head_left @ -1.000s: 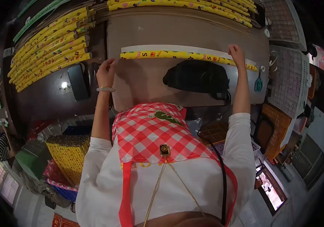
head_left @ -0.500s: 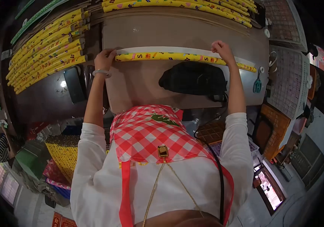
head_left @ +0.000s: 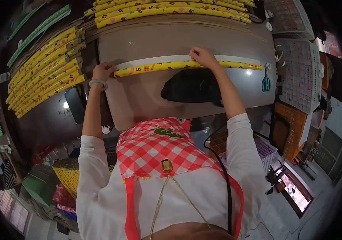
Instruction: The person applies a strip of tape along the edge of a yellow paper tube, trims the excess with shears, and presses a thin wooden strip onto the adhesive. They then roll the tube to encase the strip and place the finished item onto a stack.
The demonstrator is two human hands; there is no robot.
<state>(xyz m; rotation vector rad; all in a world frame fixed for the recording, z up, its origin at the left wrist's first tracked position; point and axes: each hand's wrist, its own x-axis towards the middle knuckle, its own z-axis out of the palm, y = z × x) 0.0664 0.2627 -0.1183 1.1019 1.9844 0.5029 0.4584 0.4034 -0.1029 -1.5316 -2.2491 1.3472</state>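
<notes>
**A:** When the person bent over the table [head_left: 171,38], where did the roll [head_left: 159,66] lie?

**B:** It lay across the middle of the table, on a white sheet [head_left: 239,60] whose far edge showed just beyond it. The left hand [head_left: 103,71] had its fingers curled round the roll's left end. The right hand [head_left: 203,57] had its fingers clenched over the roll near the middle.

**A:** How far along did the work seem?

**B:** Well on, by the look of it. The roll was already a thin, even tube from end to end, and only a narrow strip of sheet lay bare. The stretch past the right hand lay unheld. Whether the seam was fastened could not be told.

**A:** And the stuff itself?

**B:** It was glossy yellow paper, printed with small coloured figures and letters, and the tube was long, slim and round. Tubes like it lay in a pile [head_left: 45,76] at the left, and a row [head_left: 167,8] lay at the far edge. The table looked like smooth, dull board. A soft black bag [head_left: 191,86] slumped just on the near side of the roll. Green-handled scissors [head_left: 266,83] lay near the roll's right end.
</notes>
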